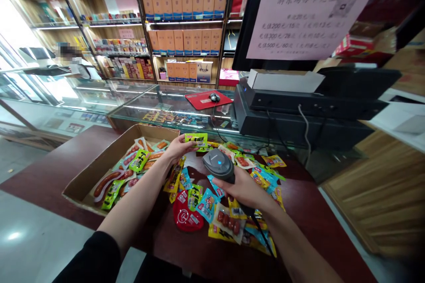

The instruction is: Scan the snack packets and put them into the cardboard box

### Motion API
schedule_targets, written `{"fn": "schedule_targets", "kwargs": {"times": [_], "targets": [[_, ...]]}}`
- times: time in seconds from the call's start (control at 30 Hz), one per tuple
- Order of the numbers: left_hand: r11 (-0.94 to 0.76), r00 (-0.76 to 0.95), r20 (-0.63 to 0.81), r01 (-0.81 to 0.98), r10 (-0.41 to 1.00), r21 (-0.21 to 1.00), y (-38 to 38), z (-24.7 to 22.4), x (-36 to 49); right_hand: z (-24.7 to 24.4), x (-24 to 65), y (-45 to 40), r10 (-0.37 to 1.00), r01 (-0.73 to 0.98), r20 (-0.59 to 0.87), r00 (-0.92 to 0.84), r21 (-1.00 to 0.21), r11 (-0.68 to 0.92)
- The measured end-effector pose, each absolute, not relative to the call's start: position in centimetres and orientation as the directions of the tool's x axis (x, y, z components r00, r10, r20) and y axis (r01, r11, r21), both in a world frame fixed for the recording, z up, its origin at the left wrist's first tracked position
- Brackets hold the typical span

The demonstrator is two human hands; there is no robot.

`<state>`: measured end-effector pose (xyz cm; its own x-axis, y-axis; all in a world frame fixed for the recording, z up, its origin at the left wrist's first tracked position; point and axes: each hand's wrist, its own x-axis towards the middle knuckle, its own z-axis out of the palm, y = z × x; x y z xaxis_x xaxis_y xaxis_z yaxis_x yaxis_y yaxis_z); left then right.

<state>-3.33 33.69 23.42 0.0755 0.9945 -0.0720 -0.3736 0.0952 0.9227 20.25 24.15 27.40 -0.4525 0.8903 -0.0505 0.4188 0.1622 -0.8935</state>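
Note:
Pinched in my left hand [179, 148] is a green snack packet [196, 140], raised over the far side of the dark red table [159, 247]. My right hand [244, 185] grips a grey barcode scanner [219, 164] with a blue light on top; its head points toward the packet, and its black cable [264, 234] trails down toward me. Many small packets lie around and beneath the scanner, among them a blue packet [207, 204], a clear sausage packet [229, 222] and a red round pack [187, 216]. To the left, a cardboard box [81, 181] holds sausages and green packets.
Beyond the table runs a glass display counter [149, 115] bearing a red mouse pad [202, 101] and mouse [214, 97]. A black cash register terminal [299, 110] with a pink paper sign [308, 17] stands at right. Shelves with orange boxes [186, 0] line the back; a person [71, 59] is far left.

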Motion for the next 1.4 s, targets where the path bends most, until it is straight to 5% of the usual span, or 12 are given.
{"fn": "schedule_targets", "kwargs": {"times": [0.9,1.4], "targets": [[0.146,0.101,-0.119,-0.331,0.988,0.932,33.7,23.3,-3.5,28.0,20.5,24.1,0.922,0.489,0.015,-0.387,-0.844,0.219],[-0.013,-0.043,0.0,-0.304,0.999,0.953,33.0,26.8,-5.4,29.4,20.4,23.4,0.897,0.427,-0.035,-0.441,-0.887,0.175]]}}
